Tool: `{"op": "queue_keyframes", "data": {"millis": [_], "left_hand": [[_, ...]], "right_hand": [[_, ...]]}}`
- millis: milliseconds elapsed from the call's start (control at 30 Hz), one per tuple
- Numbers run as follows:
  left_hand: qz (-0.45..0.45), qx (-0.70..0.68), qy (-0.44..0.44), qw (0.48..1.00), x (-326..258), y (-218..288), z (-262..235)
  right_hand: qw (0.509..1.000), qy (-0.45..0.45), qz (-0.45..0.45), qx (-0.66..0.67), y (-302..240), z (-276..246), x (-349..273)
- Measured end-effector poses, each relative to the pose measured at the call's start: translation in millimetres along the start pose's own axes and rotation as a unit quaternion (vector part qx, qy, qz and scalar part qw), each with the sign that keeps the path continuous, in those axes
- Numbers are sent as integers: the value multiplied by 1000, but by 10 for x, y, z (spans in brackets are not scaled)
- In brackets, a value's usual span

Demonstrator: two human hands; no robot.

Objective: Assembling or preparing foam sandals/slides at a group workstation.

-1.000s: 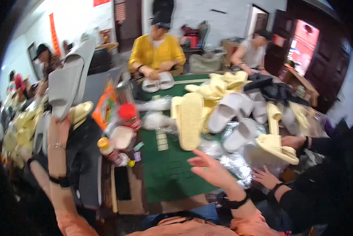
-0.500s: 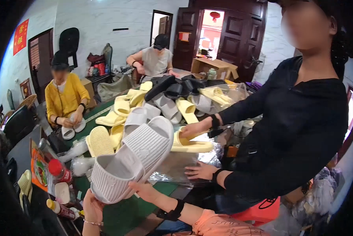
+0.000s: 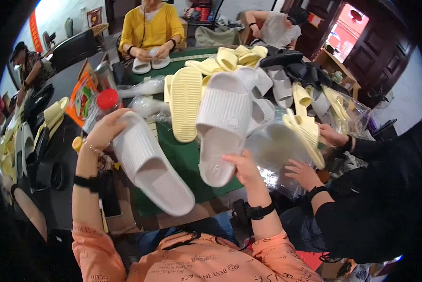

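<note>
My left hand (image 3: 106,130) is closed on the toe end of a pale grey slide slipper (image 3: 136,148), whose heel slants down toward me. A matching grey slipper (image 3: 224,113) is in my right hand (image 3: 245,168), gripped at the heel with the thumb on the insole. Its toe points away from me. The two slippers are apart, held over the green mat (image 3: 173,164). Beyond them, a pale yellow slipper (image 3: 184,105) shows its ribbed sole. On the right, a co-worker's hand (image 3: 333,135) holds another yellow slipper (image 3: 304,134).
Yellow, grey and black slippers (image 3: 286,58) are heaped at the far side. A red-lidded jar (image 3: 108,99), an orange packet (image 3: 83,101) and plastic-wrapped bundles (image 3: 147,107) stand at left. Clear plastic bags (image 3: 274,150) lie by the co-worker. Across the table, a person in yellow handles white slippers (image 3: 142,66).
The two grey slippers, held together before, are now apart, one in each hand. My view has turned left and down. The co-worker's yellow slipper has been raised and tilted.
</note>
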State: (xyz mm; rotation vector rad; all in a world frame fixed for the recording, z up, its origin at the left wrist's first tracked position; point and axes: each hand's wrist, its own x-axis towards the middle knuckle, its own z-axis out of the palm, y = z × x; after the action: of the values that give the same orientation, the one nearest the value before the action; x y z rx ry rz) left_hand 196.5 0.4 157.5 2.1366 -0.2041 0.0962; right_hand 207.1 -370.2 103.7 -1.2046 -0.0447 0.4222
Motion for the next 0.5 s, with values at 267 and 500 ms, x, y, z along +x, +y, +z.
{"op": "queue_keyframes", "data": {"millis": [267, 500], "left_hand": [[-127, 4, -165, 978, 241, -505, 602], [-141, 154, -52, 977, 177, -1144, 901]], "right_hand": [[968, -124, 219, -9, 613, -31, -15], [970, -142, 174, -90, 909, -50, 130]]}}
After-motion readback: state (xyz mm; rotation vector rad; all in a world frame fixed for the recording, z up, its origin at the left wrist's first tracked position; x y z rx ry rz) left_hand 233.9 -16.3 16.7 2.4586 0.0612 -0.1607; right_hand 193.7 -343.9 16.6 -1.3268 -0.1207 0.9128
